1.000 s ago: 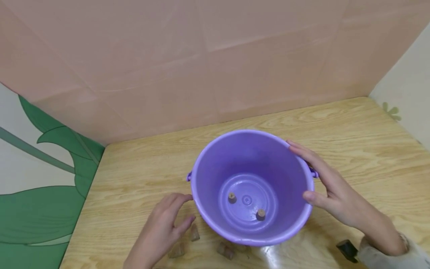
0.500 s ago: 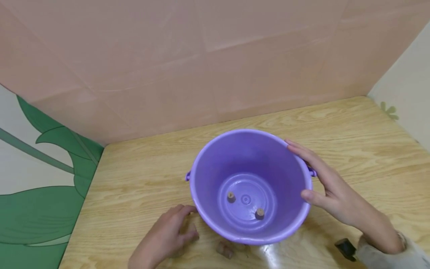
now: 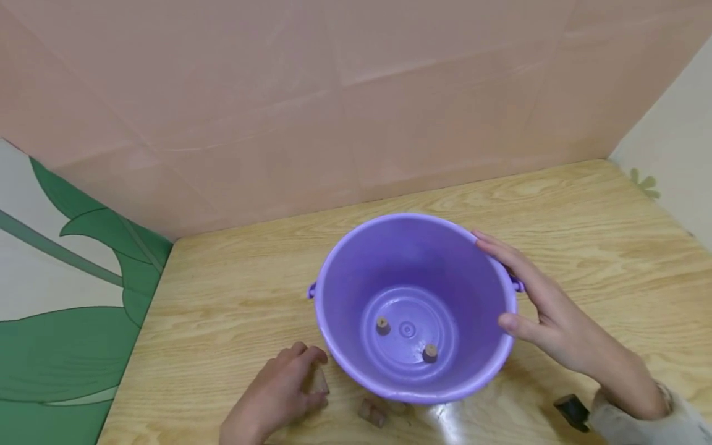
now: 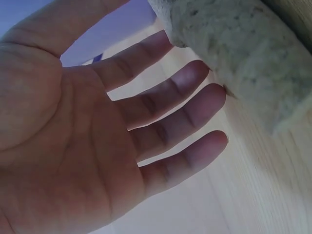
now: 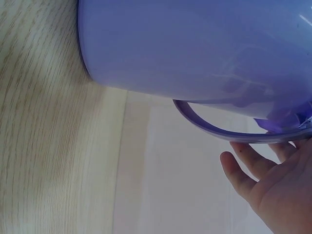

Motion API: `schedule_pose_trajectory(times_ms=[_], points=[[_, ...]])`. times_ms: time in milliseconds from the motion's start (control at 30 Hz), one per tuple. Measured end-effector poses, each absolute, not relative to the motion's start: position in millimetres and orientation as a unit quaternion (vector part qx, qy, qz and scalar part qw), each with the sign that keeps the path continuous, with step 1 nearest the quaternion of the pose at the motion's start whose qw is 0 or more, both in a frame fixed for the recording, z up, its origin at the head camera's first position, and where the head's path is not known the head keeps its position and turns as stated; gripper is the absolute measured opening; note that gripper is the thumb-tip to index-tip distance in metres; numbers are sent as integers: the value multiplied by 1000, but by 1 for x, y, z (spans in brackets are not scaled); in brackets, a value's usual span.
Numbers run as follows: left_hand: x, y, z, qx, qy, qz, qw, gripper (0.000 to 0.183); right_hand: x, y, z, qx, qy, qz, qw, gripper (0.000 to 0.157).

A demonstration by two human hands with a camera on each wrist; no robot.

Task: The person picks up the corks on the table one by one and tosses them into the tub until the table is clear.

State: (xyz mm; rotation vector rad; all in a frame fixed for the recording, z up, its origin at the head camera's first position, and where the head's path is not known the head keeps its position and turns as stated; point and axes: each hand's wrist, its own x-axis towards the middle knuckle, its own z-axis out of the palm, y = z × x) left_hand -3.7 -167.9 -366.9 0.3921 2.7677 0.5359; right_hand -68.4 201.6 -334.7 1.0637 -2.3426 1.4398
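Observation:
A purple bucket (image 3: 414,259) stands on the table with two brown corks (image 3: 382,326) on its bottom. My right hand (image 3: 556,327) holds its right rim, thumb over the edge and fingers along the outside. In the right wrist view the fingers are by the bucket's handle (image 5: 219,130). Left of the bucket, my left hand (image 3: 275,392) is low over the table, with a cork (image 3: 319,380) between thumb and forefinger. The left wrist view shows that hand's fingers loosely extended, their tips close by a mottled cork (image 4: 243,58); whether they touch it is unclear.
Another cork (image 3: 372,412) lies in front of the bucket on the wooden table (image 3: 245,278). Beside the right sleeve (image 3: 645,423) is a dark object (image 3: 572,411). A pink-covered wall (image 3: 334,111) rises behind the table, with a leaf-patterned panel (image 3: 61,352) on the left.
My left hand has moved down and slightly right, from beside the bucket's rim to around the cork. The right hand keeps its hold, and the bucket has barely shifted.

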Motion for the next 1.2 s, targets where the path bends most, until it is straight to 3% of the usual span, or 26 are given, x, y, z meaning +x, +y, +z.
schedule_pose_trajectory(times_ms=[267,900,1200], points=[[-4,-166,-370,151,966,153,142,51,-69,202,-337,359,-787,492,95,74],[-6,-164,-375,149,972,142,116,32,-69,201,-335,357,-789,492,95,74],[-7,-164,-371,133,969,165,124,35,-68,201,-335,353,-797,482,95,74]])
